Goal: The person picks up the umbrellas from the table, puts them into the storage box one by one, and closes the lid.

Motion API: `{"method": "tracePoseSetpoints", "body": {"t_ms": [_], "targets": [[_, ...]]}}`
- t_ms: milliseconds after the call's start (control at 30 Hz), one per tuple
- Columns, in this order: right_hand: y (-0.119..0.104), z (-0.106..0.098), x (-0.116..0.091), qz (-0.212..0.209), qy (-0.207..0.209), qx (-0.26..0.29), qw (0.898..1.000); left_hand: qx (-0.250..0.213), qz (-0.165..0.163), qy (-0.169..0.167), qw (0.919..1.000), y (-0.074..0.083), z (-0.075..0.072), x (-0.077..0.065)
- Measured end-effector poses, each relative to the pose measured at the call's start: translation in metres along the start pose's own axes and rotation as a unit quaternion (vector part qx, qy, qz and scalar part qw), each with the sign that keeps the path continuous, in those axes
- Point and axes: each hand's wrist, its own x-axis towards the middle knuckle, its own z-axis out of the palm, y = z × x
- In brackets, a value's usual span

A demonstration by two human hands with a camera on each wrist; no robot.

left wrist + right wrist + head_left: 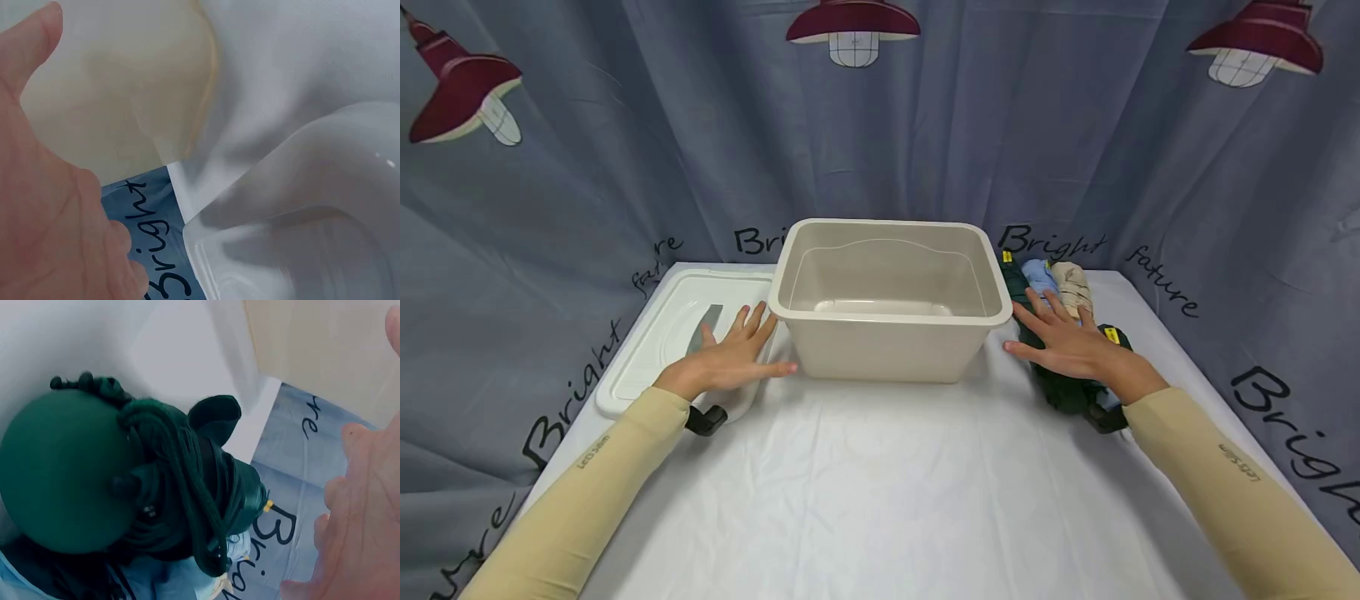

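A beige plastic storage bin stands upright with its open top showing a bare inside. My left hand is spread at the bin's left side, fingertips close to its wall. On the other side my right hand is spread too, fingers pointing at the bin's right wall. Both palms face the bin in the wrist views, and neither hand holds anything. Beneath the left hand lies a white plastic lid with a grey stripe. Under the right hand sits a folded dark green umbrella, its handle and wrist cord showing.
Beside the green umbrella lie a light blue folded bundle and a beige one, partly hidden by the right hand. A white cloth covers the table. A grey-blue curtain with printed lamps hangs around its back and sides.
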Motion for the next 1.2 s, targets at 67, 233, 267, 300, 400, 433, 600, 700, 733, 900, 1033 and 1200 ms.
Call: {"method": "tracePoseSetpoints", "body": {"t_ms": [67, 233, 267, 300, 400, 433, 600, 700, 733, 900, 1033, 1200], "targets": [[-0.001, 0.000, 0.001, -0.002, 0.001, -0.002, 1.000, -0.004, 0.005, 0.007, 1.0000, 0.000, 0.000, 0.001], [-0.003, -0.002, 0.006, -0.011, 0.024, -0.008, 1.000, -0.046, 0.020, 0.039, 0.9980, -0.001, -0.008, 0.003], [-0.004, -0.002, 0.007, -0.012, 0.033, -0.006, 0.999, -0.055, 0.023, 0.053, 0.9968, -0.001, -0.010, 0.004], [-0.004, -0.003, 0.007, -0.012, 0.043, -0.001, 0.999, -0.062, 0.025, 0.070, 0.9953, -0.001, -0.012, 0.005], [-0.005, -0.005, 0.008, -0.009, 0.063, 0.014, 0.998, -0.097, 0.026, 0.137, 0.9855, 0.000, -0.018, 0.007], [-0.005, -0.005, 0.009, -0.008, 0.067, 0.022, 0.997, -0.107, 0.022, 0.161, 0.9809, 0.001, -0.020, 0.008], [-0.006, -0.005, 0.009, -0.012, 0.065, 0.042, 0.997, -0.185, -0.008, 0.257, 0.9486, 0.012, -0.032, 0.013], [-0.007, -0.004, 0.009, -0.011, 0.060, 0.049, 0.997, -0.224, -0.022, 0.282, 0.9328, 0.019, -0.044, 0.020], [-0.007, -0.003, 0.009, -0.010, 0.059, 0.052, 0.997, -0.232, -0.024, 0.285, 0.9297, 0.021, -0.048, 0.022], [-0.007, -0.002, 0.008, -0.009, 0.058, 0.062, 0.996, -0.240, -0.051, 0.259, 0.9342, 0.033, -0.068, 0.036], [-0.006, 0.000, 0.008, -0.008, 0.059, 0.059, 0.997, -0.227, -0.075, 0.222, 0.9453, 0.042, -0.079, 0.047], [-0.004, 0.002, 0.008, -0.008, 0.059, 0.062, 0.996, -0.193, -0.079, 0.202, 0.9569, 0.046, -0.081, 0.060]]}}
